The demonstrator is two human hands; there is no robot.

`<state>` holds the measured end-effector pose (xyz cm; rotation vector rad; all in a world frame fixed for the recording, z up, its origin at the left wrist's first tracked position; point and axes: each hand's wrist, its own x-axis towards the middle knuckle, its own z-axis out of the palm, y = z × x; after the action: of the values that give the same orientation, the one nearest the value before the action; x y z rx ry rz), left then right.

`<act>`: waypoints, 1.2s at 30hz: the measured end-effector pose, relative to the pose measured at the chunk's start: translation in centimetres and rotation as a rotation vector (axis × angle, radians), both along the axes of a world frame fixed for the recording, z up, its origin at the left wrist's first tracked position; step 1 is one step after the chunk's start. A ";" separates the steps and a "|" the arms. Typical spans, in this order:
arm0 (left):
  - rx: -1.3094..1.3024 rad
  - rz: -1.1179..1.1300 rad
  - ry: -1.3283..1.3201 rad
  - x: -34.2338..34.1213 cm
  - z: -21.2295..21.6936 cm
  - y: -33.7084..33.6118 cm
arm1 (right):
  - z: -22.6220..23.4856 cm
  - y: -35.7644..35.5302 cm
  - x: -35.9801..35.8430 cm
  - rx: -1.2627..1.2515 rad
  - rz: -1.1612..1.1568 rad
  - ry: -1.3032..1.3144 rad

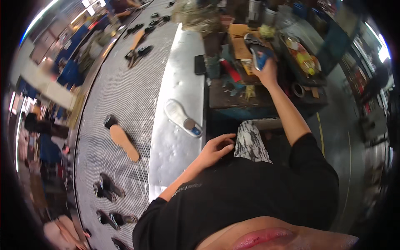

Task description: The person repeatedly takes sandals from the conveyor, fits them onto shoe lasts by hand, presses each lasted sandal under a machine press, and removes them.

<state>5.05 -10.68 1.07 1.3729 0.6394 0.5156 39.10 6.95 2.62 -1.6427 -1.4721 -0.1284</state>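
My right hand (266, 71) reaches out over the workbench at the upper right. Its fingers are closed round the blue heel end of a dark grey shoe-shaped piece (252, 41) with a pale edge. Whether this is a whole shoe or only a sole part, I cannot tell. My left hand (216, 150) rests near my lap, fingers loosely bent and apart from the thumb, with nothing seen in it. Left of it, on the metal ledge (173, 152), lies a pale shoe insole (181, 116) with a blue heel and a dark round patch.
Left of the ledge runs a mesh conveyor (96, 141) carrying a tan insole (124, 142) and several dark sandals (109, 187). The bench (233, 102) holds a cardboard box (239, 31), a cluttered tray (303, 56), a tape roll (298, 89) and a red strip (230, 70).
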 end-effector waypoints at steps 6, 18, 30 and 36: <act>0.112 0.072 -0.003 -1.2 -2.0 -0.5 | -2.0 2.1 2.6 -0.041 -0.005 0.033; 0.506 0.213 -0.009 -4.5 2.3 2.4 | -1.0 9.2 7.9 -0.160 -0.158 -0.272; 0.909 1.589 1.004 -30.7 0.0 21.0 | 3.4 5.9 8.4 -0.060 -0.090 -0.094; 0.374 1.147 1.313 -33.4 0.8 18.3 | 4.1 6.4 8.7 -0.252 -0.100 -0.026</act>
<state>-28.39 7.62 1.89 1.4835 2.5755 0.5699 47.83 13.37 6.74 -1.9244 -1.4723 -0.0200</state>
